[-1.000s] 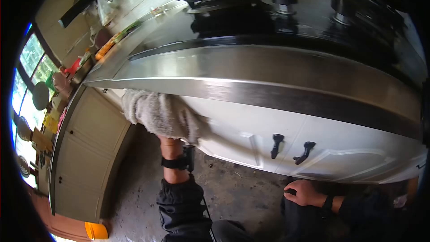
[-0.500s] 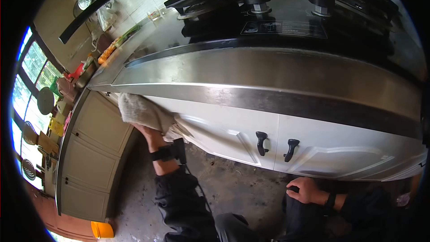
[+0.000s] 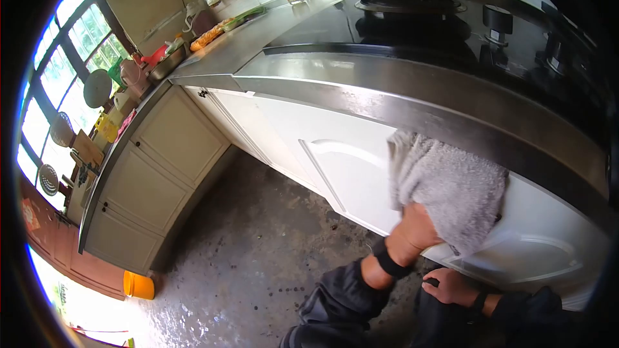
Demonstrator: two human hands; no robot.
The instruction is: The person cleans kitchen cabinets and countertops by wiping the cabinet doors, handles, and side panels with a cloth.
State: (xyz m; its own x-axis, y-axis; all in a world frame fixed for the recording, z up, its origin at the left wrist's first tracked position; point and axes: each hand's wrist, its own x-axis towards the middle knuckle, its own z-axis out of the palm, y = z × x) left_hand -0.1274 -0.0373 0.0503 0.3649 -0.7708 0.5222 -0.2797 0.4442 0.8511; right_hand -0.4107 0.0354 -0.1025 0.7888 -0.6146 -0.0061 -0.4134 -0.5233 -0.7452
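A grey, fluffy cloth (image 3: 454, 183) lies against the white cabinet door (image 3: 351, 161) beneath the stove edge. My left hand (image 3: 419, 227) holds it there, the fingers hidden under the fabric. The cloth covers the place of the door handles. Lower right, my right hand (image 3: 450, 285) rests on my dark-trousered knee, its fingers curled closed. Something dark shows between thumb and fingers; I cannot make out what it is.
Above the doors runs the steel counter edge (image 3: 361, 93), with the black gas stove (image 3: 412, 38) on top. Beige cabinets (image 3: 174, 142) stand at the left. A yellow bucket (image 3: 138, 285) is on the floor (image 3: 258, 238). Vegetables (image 3: 213, 34) lie on the far counter.
My left hand has carried the cloth rightward along the cabinet front, from the far left door to over the handles. The view has turned to the left. My right hand stays on the knee.
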